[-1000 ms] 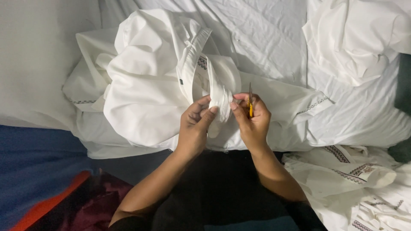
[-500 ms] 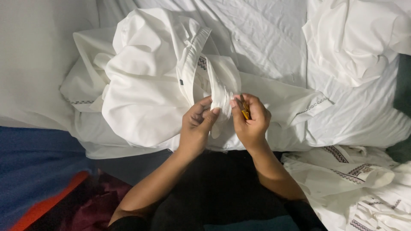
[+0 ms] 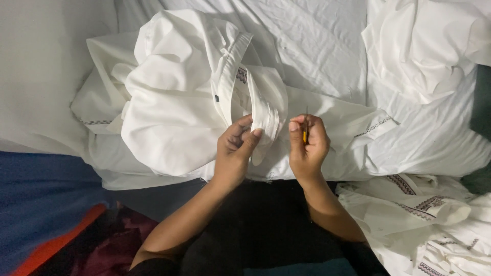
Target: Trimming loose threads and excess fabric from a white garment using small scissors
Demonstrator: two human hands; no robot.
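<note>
White garment (image 3: 174, 112): crumpled, heaped on the bed, one folded edge raised upright. Small tool (image 3: 305, 134): yellow handle, thin dark tip, held vertical just beside that edge.

We see bright, even light from above on the white garment (image 3: 174, 112), near glare at upper centre. Soft shadows sit in its folds. The lower frame falls dim; focus stays sharp.

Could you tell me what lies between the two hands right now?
In the head view, a folded white garment edge, pinched by the left hand, hangs between it and the right hand, which grips a small yellow-handled tool.
</note>
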